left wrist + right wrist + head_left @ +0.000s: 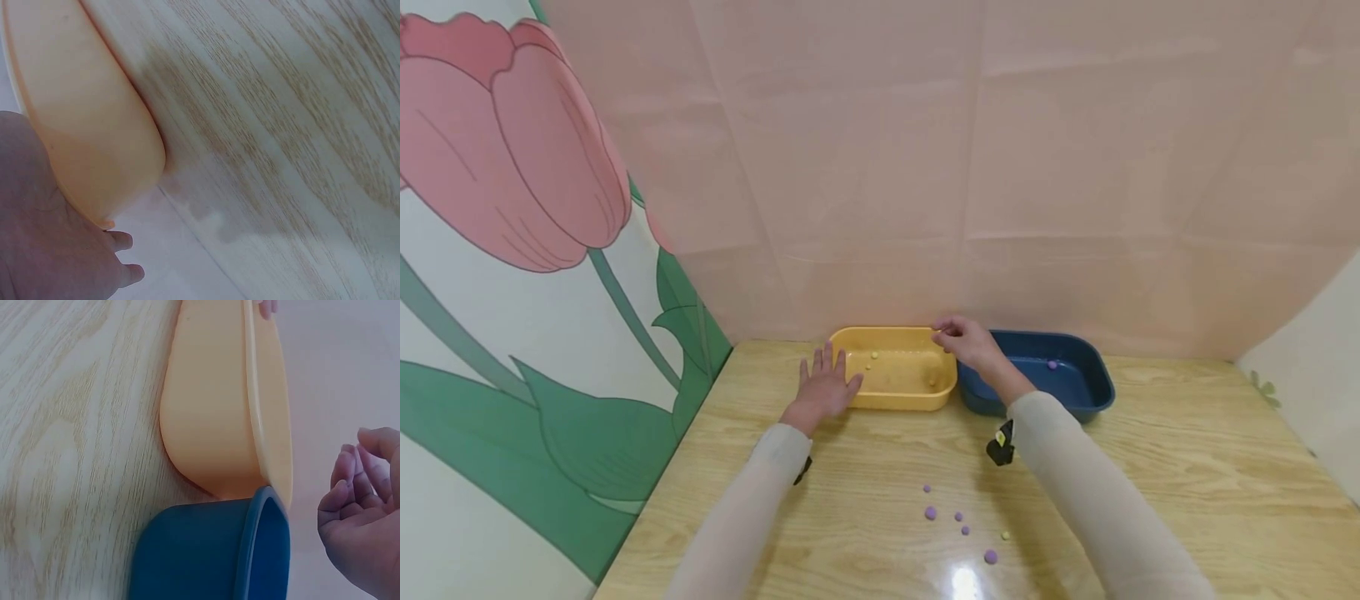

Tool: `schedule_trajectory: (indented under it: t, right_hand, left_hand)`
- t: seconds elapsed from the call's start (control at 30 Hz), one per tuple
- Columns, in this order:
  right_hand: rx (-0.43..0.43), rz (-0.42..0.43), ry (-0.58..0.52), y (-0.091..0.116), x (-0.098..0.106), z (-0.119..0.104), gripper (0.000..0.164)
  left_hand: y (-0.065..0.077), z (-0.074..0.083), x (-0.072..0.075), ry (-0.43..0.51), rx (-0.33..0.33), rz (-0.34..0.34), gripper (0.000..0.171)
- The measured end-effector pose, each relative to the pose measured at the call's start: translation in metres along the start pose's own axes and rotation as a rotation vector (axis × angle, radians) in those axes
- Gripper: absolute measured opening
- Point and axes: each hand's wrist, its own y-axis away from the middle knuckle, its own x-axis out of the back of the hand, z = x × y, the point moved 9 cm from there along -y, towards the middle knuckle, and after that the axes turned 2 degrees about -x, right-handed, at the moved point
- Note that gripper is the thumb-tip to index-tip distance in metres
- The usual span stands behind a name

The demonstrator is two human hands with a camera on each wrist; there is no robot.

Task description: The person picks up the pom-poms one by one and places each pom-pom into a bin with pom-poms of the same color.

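My left hand (pixel 824 390), fingers spread, is at the left end of a yellow tray (pixel 895 403), overlapping its rim in the head view. In the left wrist view, this hand (pixel 56 225) lies along the tray's edge. My right hand (pixel 967 341) is raised above where the yellow tray meets a dark blue tray (pixel 1105 392). Its fingers (pixel 347 499) are loosely bent, thumb apart from them, and nothing shows between them in the right wrist view. Small yellow balls (pixel 875 355) lie in the yellow tray; a purple ball (pixel 1052 365) is in the blue one.
Several loose purple balls (pixel 931 512) and a pale yellow ball (pixel 1005 536) lie on the wooden table (pixel 865 517) between the forearms. A pink cloth (pixel 850 167) hangs behind the trays. A wall with a painted tulip (pixel 550 150) borders the table's left side.
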Motion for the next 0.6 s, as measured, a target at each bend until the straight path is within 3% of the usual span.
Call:
schedule_trajectory:
  t: [0.2,0.43,0.6]
  right_hand:
    - [0.005,-0.034,-0.001,0.009,0.004,-0.006,0.033]
    - [0.082,-0.072,-0.073,0.026,0.011,-0.013,0.032]
    - [0.120,-0.094,-0.049,0.039,0.016,-0.009,0.032]
  left_hand:
    - [-0.001,-0.001,-0.002,-0.006,-0.002,-0.007,0.076]
    - [-0.005,-0.004,-0.003,-0.018,-0.004,0.003,0.077]
    - [-0.007,-0.003,-0.004,-0.023,0.000,-0.001,0.076]
